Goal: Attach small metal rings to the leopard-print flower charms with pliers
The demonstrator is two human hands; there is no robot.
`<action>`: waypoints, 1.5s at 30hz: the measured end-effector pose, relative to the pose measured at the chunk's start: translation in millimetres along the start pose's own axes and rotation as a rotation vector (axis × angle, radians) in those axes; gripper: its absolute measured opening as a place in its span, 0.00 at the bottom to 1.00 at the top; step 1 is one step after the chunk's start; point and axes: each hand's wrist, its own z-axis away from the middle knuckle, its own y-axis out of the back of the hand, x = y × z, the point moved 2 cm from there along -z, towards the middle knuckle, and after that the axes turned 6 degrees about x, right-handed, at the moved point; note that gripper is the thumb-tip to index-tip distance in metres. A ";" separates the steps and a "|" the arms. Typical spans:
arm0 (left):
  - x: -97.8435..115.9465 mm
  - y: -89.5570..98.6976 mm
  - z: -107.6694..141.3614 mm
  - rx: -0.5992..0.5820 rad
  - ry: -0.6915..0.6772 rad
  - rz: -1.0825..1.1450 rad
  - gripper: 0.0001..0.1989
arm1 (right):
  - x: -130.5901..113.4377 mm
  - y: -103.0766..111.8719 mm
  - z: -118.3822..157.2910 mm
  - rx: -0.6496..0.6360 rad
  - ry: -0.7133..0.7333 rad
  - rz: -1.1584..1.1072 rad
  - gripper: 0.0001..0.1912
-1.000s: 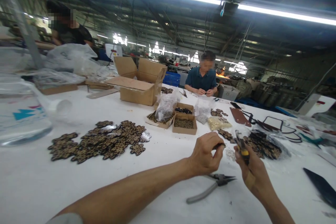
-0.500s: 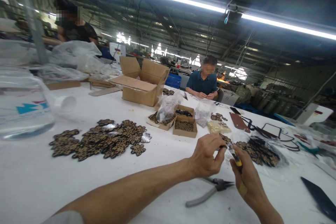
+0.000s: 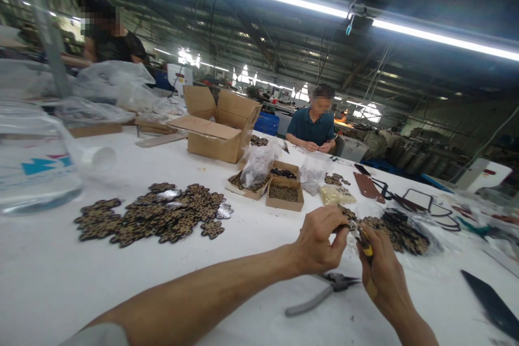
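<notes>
My left hand [image 3: 320,240] is closed in a pinch over the white table. Between its fingertips is a small leopard-print patch [image 3: 341,228], mostly hidden. My right hand [image 3: 383,265] grips a small tool with a yellow-and-black handle [image 3: 367,250]; its metal tip meets the patch by the left fingers, and its exact kind is unclear. Below both hands lie grey-handled pliers [image 3: 312,303], jaws pointing right. A heap of flower-shaped leopard-print patches [image 3: 150,219] spreads out on the left. Another pile of patches [image 3: 411,238] sits just beyond my right hand.
Small cardboard boxes of brass-coloured studs [image 3: 284,204] and dark pieces stand ahead, near a large open carton [image 3: 213,146]. A big clear plastic container [image 3: 36,173] is at left. A dark flat piece [image 3: 490,303] lies at right. A co-worker [image 3: 311,127] sits across the table.
The tool's tip has tilted slightly and my right hand has shifted a little at the patch. My left hand keeps its pinch in nearly the same place.
</notes>
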 end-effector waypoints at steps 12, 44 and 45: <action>5.4 0.9 -3.5 0.009 0.017 0.013 0.03 | -0.2 13.0 -1.9 -0.003 0.059 0.097 0.26; 7.3 -2.3 0.4 -0.028 0.266 0.173 0.02 | 4.8 16.9 -3.6 0.026 0.120 0.190 0.27; 7.5 -2.4 0.4 -0.025 0.259 0.173 0.02 | 5.4 16.8 -2.9 0.033 0.118 0.199 0.26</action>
